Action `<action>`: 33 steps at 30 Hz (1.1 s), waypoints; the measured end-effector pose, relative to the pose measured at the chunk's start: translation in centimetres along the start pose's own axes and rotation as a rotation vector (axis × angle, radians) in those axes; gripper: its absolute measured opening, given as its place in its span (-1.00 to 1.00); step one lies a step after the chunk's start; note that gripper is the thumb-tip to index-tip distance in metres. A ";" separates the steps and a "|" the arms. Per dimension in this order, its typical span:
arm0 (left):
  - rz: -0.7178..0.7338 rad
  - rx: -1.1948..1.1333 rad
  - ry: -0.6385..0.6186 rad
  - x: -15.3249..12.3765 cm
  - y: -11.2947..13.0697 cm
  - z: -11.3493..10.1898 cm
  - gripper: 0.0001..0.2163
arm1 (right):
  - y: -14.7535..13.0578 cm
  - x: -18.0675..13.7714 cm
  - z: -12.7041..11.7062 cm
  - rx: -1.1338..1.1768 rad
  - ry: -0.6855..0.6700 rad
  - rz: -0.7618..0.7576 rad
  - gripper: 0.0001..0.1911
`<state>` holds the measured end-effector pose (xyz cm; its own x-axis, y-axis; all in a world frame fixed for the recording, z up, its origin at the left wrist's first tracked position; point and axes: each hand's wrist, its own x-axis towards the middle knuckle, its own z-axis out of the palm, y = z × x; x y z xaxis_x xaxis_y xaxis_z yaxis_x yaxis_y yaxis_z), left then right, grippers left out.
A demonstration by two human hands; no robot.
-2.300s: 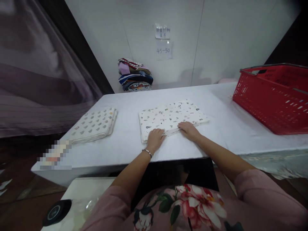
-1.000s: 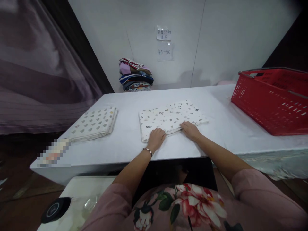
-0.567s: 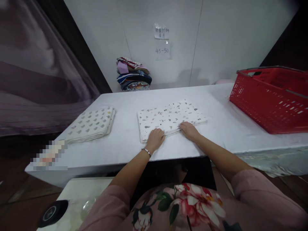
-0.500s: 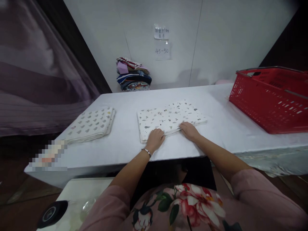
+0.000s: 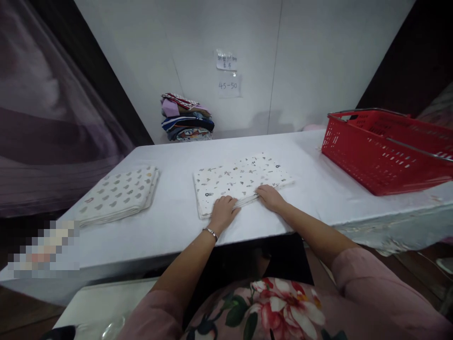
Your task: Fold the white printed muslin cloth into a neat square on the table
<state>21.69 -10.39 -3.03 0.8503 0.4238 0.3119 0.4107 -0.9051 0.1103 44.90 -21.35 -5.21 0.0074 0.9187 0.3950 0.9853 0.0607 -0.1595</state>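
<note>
A folded white cloth (image 5: 237,182) with small grey and black printed figures lies flat on the white-covered table (image 5: 170,189) in front of me. My left hand (image 5: 223,215), with a bracelet at the wrist, holds its near edge left of the middle, fingers bent over the top. Farther right along the same edge, my right hand (image 5: 272,198) has its fingertips curled onto the cloth's layers. Both thumbs are mostly hidden. Off to the left rests another folded white cloth (image 5: 120,194) with rows of grey shapes, touched by neither hand.
A red plastic basket (image 5: 382,160) stands on the table's right side. Behind the table, a stack of folded fabrics (image 5: 187,118) leans near the wall. Paper signs (image 5: 229,86) hang on the wall. A pale surface (image 5: 102,302) lies below at left.
My view has shifted, so the table items and basket appear farther left. Both hands stay at the cloth's near edge, with little visible change in the cloth.
</note>
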 end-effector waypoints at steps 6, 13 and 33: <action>-0.013 -0.014 0.008 0.0 -0.1 0.2 -0.82 | -0.1 -0.4 -0.8 -0.003 0.027 0.008 -0.67; -0.023 -0.028 0.023 0.0 0.0 0.1 -0.82 | 5.5 -2.5 -2.3 -0.069 0.029 0.151 -0.63; -0.036 -0.020 0.015 0.0 0.1 0.1 -0.80 | 12.7 -1.6 -6.6 0.157 -0.089 1.092 -0.70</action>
<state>21.78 -10.42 -3.15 0.8299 0.4557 0.3219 0.4340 -0.8898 0.1409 58.51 -24.61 -1.88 0.8410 0.5329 -0.0934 0.4241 -0.7565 -0.4979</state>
